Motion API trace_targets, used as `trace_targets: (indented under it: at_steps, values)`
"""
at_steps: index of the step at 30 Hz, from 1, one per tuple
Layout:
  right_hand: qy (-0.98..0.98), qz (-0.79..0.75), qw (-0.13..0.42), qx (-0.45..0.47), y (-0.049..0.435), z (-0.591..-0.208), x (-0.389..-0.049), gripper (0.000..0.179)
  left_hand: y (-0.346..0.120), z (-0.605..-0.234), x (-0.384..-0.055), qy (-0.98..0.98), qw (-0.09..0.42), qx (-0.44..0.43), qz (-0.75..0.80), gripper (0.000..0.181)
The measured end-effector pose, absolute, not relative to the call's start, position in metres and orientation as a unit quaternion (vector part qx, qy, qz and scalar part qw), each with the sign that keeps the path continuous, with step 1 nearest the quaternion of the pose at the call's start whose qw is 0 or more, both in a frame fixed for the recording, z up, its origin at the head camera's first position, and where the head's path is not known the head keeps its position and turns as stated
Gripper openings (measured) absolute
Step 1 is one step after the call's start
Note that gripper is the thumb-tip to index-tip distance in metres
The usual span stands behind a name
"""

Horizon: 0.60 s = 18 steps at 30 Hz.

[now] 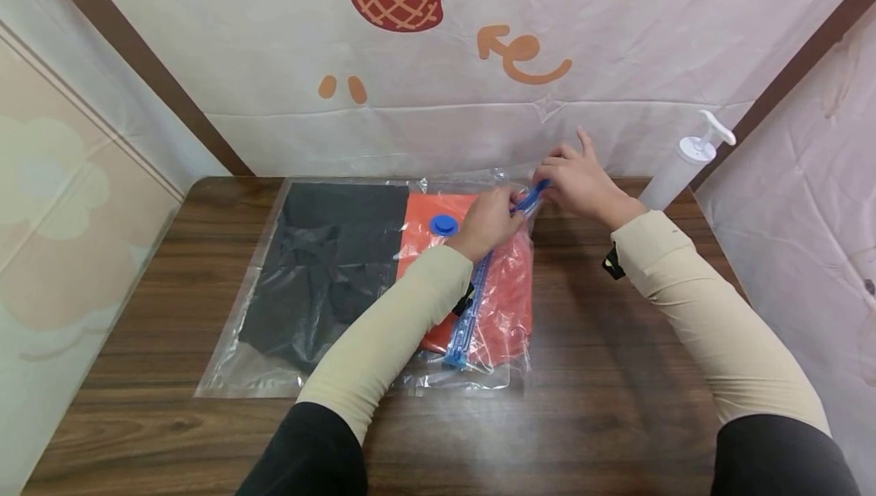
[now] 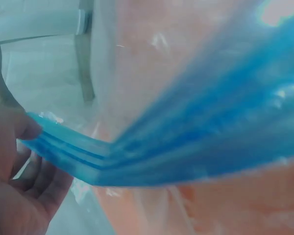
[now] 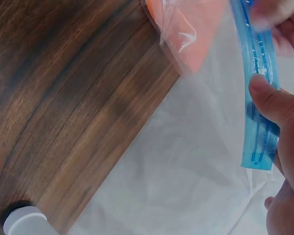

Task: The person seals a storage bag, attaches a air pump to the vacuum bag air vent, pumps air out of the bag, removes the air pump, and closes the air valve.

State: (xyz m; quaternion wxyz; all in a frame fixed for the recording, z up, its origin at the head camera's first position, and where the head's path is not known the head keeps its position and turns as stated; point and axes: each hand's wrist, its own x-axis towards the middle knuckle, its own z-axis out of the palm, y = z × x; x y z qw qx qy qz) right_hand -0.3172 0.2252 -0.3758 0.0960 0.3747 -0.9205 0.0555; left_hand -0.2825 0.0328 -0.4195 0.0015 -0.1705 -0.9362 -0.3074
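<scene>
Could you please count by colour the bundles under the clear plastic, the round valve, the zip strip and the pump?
Blue: 2 (round valve, zip strip)
Dark grey: 1 (dark bundle)
Orange-red: 1 (orange-red bundle)
White: 1 (pump)
Total: 5

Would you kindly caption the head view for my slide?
Left hand and right hand hold the blue zip strip of a clear bag.

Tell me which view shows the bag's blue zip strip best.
The right wrist view: the blue zip strip appears close and fairly sharp, its end plainly visible beside the right hand. The left wrist view shows it large but blurred; the head view shows it small, partly covered by the left hand.
</scene>
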Motion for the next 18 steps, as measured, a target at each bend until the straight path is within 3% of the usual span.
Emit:
trace_targets:
  at_steps: [18]
  values:
    - [-0.908, 0.089, 0.121, 0.391, 0.2230, -0.3810, -0.3180, 0.011, 0.0419, -0.4182, -0.2877, -0.944, 0.035, -0.175, -0.276, 0.017]
